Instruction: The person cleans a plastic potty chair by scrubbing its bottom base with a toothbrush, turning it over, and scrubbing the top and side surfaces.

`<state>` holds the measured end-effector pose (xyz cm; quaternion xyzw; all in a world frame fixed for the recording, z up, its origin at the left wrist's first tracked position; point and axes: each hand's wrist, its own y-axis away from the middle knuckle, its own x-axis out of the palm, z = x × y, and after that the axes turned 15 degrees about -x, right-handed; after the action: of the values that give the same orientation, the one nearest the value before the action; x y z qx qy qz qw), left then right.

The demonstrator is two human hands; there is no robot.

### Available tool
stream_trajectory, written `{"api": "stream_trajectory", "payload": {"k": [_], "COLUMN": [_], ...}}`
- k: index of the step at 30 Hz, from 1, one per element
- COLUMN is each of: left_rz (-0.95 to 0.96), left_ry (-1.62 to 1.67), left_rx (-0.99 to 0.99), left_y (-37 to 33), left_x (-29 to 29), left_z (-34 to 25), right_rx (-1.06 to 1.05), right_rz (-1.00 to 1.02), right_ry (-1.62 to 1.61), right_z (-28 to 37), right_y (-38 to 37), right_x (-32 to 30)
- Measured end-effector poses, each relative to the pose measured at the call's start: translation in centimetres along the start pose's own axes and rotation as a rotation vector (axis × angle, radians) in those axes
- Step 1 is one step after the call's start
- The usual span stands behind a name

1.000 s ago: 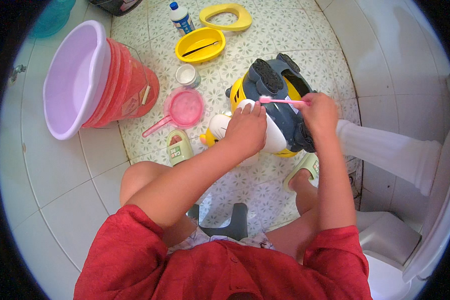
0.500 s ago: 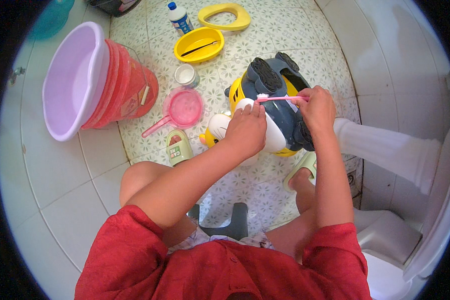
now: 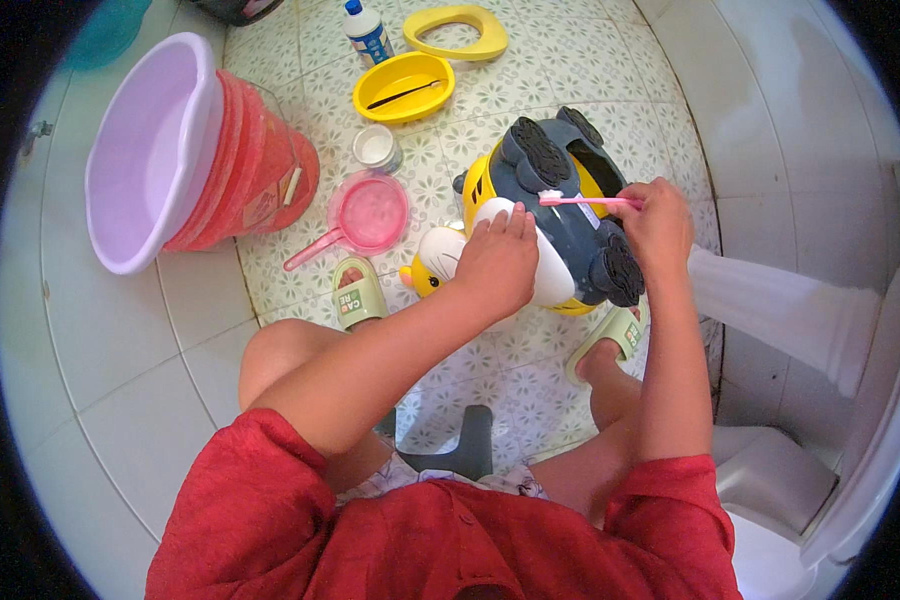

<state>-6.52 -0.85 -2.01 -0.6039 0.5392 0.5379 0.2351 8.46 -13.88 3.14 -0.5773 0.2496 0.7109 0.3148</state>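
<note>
A yellow, white and dark grey animal-shaped child's potty [image 3: 562,235] lies tipped over on the floor before me, its dark underside and ridged feet turned up. My left hand [image 3: 500,258] rests on its white part, fingers stretched out flat. Between the closed fingers of my right hand [image 3: 656,222] is a pink toothbrush [image 3: 580,201], held level over the dark underside. White foam sits on the bristles; whether they touch the potty I cannot tell.
Left stands a red bucket [image 3: 255,175] with a lilac basin [image 3: 135,150] on it. Beyond my left foot are a pink dipper [image 3: 372,212], white tub [image 3: 377,148], yellow bowl [image 3: 403,68] holding a dark brush, bottle [image 3: 368,35] and yellow seat ring [image 3: 455,48]. A white pedestal [image 3: 785,310] stands right.
My right hand has moved a little to the right with the toothbrush, drawing its head away from my left fingertips. My left hand stays on the potty, its fingers slightly more spread.
</note>
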Motion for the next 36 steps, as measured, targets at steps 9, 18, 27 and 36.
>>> {"api": "stream_trajectory", "payload": {"k": [9,18,27,36], "left_rz": [-0.011,-0.002,0.04,0.004], "left_ry": [-0.014,-0.004,0.007,-0.02], "left_rx": [0.006,-0.003,-0.023,-0.1], "left_y": [0.1,0.1,-0.1,-0.2], "left_x": [0.3,0.3,-1.1,-0.1], "left_z": [0.1,0.0,0.1,0.3], "right_rx": [-0.089,-0.044,-0.105,-0.283], "right_rz": [-0.077,-0.092,0.356,0.228], "right_ry": [0.064,-0.006,0.011,-0.062], "right_z": [0.9,3.1,4.6,6.2], "right_y": [0.1,0.8,2.2,2.3], "right_x": [0.5,1.8,1.8,1.3]}}
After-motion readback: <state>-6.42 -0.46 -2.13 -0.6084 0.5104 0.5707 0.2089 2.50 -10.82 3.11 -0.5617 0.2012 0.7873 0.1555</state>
